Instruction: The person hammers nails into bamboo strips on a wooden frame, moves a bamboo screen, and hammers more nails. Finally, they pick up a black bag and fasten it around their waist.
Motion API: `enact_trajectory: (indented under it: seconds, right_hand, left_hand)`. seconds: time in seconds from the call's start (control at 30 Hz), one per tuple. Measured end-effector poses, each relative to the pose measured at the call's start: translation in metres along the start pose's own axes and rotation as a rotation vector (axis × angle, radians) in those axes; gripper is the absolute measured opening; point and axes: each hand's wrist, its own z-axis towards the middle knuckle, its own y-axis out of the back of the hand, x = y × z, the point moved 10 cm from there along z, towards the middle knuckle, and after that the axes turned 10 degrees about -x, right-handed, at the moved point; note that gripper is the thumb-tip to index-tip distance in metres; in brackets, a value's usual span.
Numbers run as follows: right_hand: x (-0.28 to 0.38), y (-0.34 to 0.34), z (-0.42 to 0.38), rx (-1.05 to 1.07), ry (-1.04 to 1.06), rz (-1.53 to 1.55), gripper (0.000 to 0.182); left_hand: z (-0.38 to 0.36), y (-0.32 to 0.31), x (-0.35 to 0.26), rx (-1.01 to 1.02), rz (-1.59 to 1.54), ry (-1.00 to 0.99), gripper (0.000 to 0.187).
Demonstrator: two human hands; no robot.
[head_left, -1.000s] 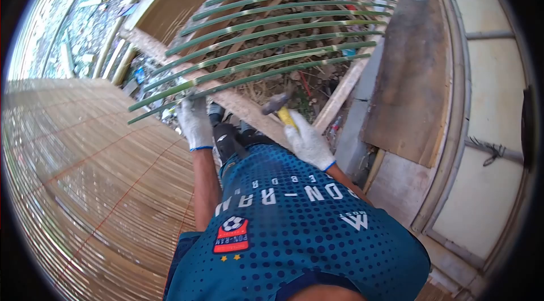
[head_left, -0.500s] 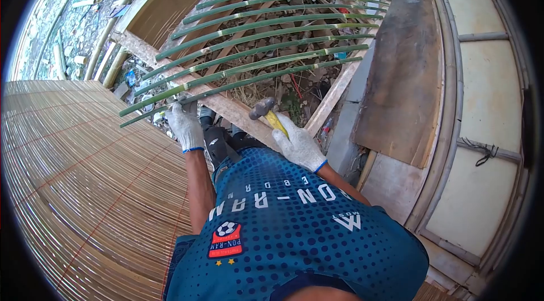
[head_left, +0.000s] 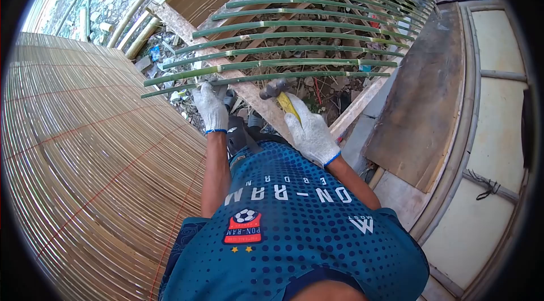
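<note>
Down comes the hammer (head_left: 276, 90) toward the nearest bamboo strip (head_left: 266, 78); right hand (head_left: 309, 131) grips its handle, left hand (head_left: 210, 107) pinches that strip.

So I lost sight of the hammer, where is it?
In the head view, the hammer is in the gloved right hand, head up near the closest green bamboo slat, right of the left hand.
</note>
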Motion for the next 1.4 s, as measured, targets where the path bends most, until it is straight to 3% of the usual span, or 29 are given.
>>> enact_trajectory:
  seconds: [0.07,0.27,0.33,0.43,0.5,0.53,0.67,0.77,0.93,1.03,1.07,1.2,1.3,1.33,1.37,1.4]
  right_hand:
    - [0.013,0.003,0.010,0.020,-0.009,-0.044,0.052]
    - [0.103,0.035,0.025,-0.294,0.564,0.158,0.051]
    - [0.087,0.008,0.038,-0.193,0.593,0.005,0.053]
    - [0.063,-0.019,0.040,-0.105,0.553,-0.129,0.055]
    - [0.054,-0.029,0.053,-0.063,0.518,-0.189,0.057]
    - [0.067,-0.018,0.050,-0.076,0.485,-0.116,0.057]
    - [0.107,0.017,0.034,-0.275,0.775,0.128,0.054]
    - [0.037,-0.036,0.060,0.101,0.371,-0.239,0.049]
    - [0.092,0.022,0.042,-0.307,0.617,0.186,0.042]
    - [0.047,-0.025,0.050,-0.086,0.531,-0.155,0.032]
    - [0.013,-0.054,0.066,0.087,0.311,-0.337,0.025]
    - [0.061,-0.004,0.064,-0.172,0.404,-0.070,0.026]
    - [0.057,-0.008,0.052,-0.238,0.565,0.015,0.024]
    - [0.018,-0.049,0.064,-0.001,0.414,-0.285,0.024]
    - [0.004,-0.063,0.073,0.092,0.272,-0.371,0.025]
    - [0.013,-0.058,0.072,0.064,0.318,-0.382,0.025]
  left_hand:
    - [-0.006,-0.005,-0.005,-0.024,0.010,-0.004,0.038]
    - [-0.002,-0.002,0.000,-0.034,0.082,-0.040,0.035]
    - [0.007,0.007,0.002,-0.005,0.239,-0.113,0.031]
    - [-0.012,-0.004,-0.008,-0.100,0.068,-0.037,0.025]
    - [0.002,-0.006,-0.003,-0.060,0.050,-0.079,0.021]
    - [0.004,-0.002,0.000,-0.062,0.061,-0.067,0.021]
    - [0.005,0.011,0.006,-0.061,0.107,-0.033,0.019]
    - [-0.012,0.004,-0.003,-0.073,0.148,-0.067,0.020]
    - [-0.007,-0.004,-0.010,-0.053,0.121,-0.076,0.022]
    - [-0.009,-0.006,-0.007,-0.043,0.095,-0.042,0.023]
    - [-0.013,-0.002,-0.006,-0.060,0.128,-0.044,0.023]
    - [-0.008,-0.002,-0.010,-0.082,0.134,-0.061,0.022]
    - [-0.011,-0.003,-0.007,-0.028,0.112,-0.055,0.023]
    - [-0.002,0.001,0.000,-0.024,0.095,-0.040,0.023]
    - [-0.004,-0.004,-0.007,-0.024,0.080,-0.027,0.023]
    - [-0.011,-0.007,-0.015,-0.055,0.155,-0.073,0.022]
